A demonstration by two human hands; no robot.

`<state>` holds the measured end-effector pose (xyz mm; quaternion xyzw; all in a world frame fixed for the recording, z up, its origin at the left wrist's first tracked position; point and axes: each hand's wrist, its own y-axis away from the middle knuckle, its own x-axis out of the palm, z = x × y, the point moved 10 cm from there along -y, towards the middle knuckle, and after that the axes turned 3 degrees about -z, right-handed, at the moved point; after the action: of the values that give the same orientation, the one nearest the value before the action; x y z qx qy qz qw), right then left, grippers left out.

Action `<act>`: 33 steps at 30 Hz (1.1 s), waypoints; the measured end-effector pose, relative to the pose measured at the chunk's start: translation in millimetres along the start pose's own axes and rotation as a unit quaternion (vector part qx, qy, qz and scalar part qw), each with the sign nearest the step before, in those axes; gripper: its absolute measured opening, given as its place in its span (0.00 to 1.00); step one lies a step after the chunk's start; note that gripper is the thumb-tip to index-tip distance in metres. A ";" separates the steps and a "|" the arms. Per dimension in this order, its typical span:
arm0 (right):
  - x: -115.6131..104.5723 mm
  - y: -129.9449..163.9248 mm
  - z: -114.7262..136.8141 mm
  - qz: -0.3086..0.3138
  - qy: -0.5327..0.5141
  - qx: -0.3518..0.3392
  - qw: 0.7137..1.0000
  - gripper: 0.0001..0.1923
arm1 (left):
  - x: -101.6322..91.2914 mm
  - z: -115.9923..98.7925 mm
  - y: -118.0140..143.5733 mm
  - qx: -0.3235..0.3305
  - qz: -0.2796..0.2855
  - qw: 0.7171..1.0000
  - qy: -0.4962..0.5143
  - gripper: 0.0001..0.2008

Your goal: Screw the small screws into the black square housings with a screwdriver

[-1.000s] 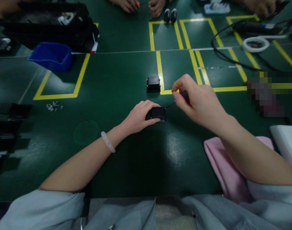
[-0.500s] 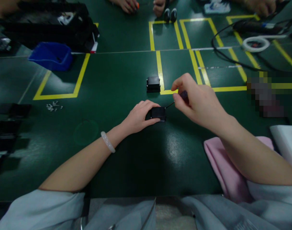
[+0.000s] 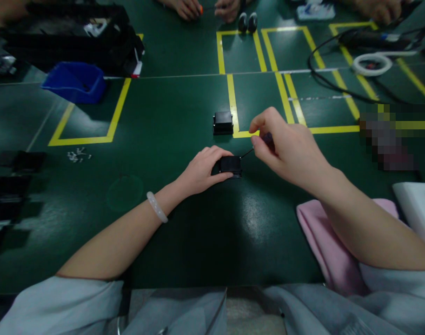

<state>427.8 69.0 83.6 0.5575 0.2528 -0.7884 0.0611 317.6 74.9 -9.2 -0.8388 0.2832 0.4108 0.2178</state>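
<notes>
Little is being shifted since before: the small black box (image 3: 230,165) is still being clamped on the green table (image 3: 184,242) by the left hand (image 3: 202,170), while a thin tool (image 3: 259,143), probably a screwdriver, is being pinched by the right hand (image 3: 289,149); no writing is readable.

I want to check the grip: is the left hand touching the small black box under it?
Touching. The head view shows the left hand with fingers and thumb wrapped around the black box, no gap.

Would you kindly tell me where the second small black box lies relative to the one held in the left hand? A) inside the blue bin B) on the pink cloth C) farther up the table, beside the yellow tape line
C: the second black box sits beyond the held black box, next to the yellow tape line.
</notes>
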 end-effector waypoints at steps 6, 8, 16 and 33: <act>-0.9 0.2 1.6 -0.004 0.009 -0.013 1.000 0.14 | -0.1 0.4 -0.1 0.000 0.001 1.000 -0.001 0.18; -0.2 0.4 0.3 -0.002 0.003 -0.004 1.000 0.13 | 0.0 0.1 -0.2 0.000 0.002 1.000 -0.002 0.18; 0.0 0.1 0.8 -0.001 0.000 -0.005 1.000 0.14 | -0.3 0.8 0.5 -0.001 -0.001 1.000 -0.001 0.19; -0.6 -0.3 0.2 0.001 0.008 -0.007 1.000 0.14 | 0.2 -0.1 0.7 -0.006 0.007 1.000 0.001 0.18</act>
<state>427.7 69.1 84.3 0.5632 0.2586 -0.7822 0.0641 317.3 74.2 -9.4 -0.8386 0.2866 0.4130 0.2100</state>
